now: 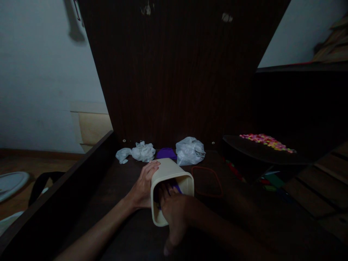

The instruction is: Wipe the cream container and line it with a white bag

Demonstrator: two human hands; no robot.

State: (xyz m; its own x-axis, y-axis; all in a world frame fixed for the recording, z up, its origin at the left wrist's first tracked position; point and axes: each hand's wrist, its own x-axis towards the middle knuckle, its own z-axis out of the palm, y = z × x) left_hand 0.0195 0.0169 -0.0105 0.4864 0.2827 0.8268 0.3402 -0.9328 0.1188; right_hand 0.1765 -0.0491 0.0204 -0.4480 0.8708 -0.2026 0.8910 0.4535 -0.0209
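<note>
A cream plastic container point(170, 172) lies tipped on its side on the dark surface, its mouth turned toward me. My left hand point(143, 186) grips its left wall, fingers wrapped over the top. My right hand point(172, 212) reaches into the mouth; its fingertips are inside, touching something purple point(176, 186) in the container. Whether those fingers grip the purple thing is hidden.
Behind the container lie two crumpled white plastic bags point(141, 151) point(189, 150) with a purple object point(165, 153) between them. A dark lid with a red rim point(206, 181) lies to the right. Farther right, a dark tray point(244, 148) carries colourful small pieces point(268, 141). A dark wooden panel rises behind.
</note>
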